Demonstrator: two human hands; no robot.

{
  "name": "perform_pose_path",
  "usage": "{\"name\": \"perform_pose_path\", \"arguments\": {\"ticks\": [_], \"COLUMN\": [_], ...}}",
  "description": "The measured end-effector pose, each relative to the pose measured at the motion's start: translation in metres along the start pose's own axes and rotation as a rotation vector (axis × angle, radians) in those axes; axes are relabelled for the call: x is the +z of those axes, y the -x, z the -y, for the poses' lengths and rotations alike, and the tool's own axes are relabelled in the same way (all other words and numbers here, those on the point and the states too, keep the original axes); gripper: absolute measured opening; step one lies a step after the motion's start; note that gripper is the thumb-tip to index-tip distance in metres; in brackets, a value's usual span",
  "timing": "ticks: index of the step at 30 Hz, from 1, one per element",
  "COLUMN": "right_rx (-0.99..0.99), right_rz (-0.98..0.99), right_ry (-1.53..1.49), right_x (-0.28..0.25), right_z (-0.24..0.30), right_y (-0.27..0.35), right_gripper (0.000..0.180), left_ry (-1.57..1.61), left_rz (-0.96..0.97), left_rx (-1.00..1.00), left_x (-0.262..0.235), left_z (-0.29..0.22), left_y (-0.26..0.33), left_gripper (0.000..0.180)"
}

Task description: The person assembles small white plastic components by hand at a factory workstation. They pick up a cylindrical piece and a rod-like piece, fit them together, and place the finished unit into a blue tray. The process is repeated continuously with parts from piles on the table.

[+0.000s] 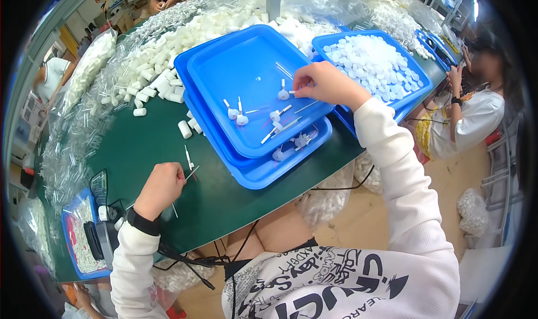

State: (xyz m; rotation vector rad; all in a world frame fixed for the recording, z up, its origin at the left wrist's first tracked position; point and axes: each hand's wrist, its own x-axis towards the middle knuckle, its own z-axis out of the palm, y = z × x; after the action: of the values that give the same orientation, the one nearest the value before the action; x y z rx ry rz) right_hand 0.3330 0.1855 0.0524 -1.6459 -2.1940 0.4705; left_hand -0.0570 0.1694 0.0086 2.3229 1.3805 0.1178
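Observation:
My left hand point(162, 189), a black band at its wrist, is closed in a pinch low over the green table. Thin white stick pieces point(190, 161), with a short red thread beside them, stick out at its fingertips. My right hand point(328, 84) reaches over the top blue tray point(241, 67), its thumb and forefinger pinched at a small white disc with a stick point(283, 94). Similar disc-and-stick pieces point(241, 118) lie on this tray, with loose thin sticks point(288, 129) nearer its right side. More pieces point(301, 140) rest in the blue tray below.
A blue tray point(413, 92) heaped with translucent white discs point(367, 58) stands to the right. White cylinders point(151, 84) and clear tubes point(73, 156) pile up behind and left. At lower left sit a small blue tray point(92, 275) and a dark device point(103, 238). Other people work nearby.

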Motion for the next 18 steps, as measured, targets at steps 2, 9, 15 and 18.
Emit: {"name": "perform_pose_path", "arguments": {"ticks": [2,9,15,18], "right_rx": [0.056,0.176,0.005,-0.182], "right_rz": [-0.012,0.054,-0.476,-0.305], "right_ry": [-0.181,-0.639,-0.027,-0.003], "right_x": [-0.001,-0.002,0.020,0.029], "right_z": [-0.001,-0.007,0.007,0.039], "right_y": [0.000,-0.002,0.004,0.001], "right_gripper": [0.014,0.020,0.024,0.027], "left_ry": [-0.013,-0.076,0.037,0.091], "left_rz": [-0.005,-0.056,-0.102,-0.136], "left_rx": [0.001,0.058,0.069,0.097], "left_x": [0.002,0.007,-0.004,-0.009], "left_z": [0.003,0.006,-0.005,0.001], "left_y": [-0.002,-0.002,0.009,0.017], "left_gripper": [0.003,0.007,0.006,0.006]}}
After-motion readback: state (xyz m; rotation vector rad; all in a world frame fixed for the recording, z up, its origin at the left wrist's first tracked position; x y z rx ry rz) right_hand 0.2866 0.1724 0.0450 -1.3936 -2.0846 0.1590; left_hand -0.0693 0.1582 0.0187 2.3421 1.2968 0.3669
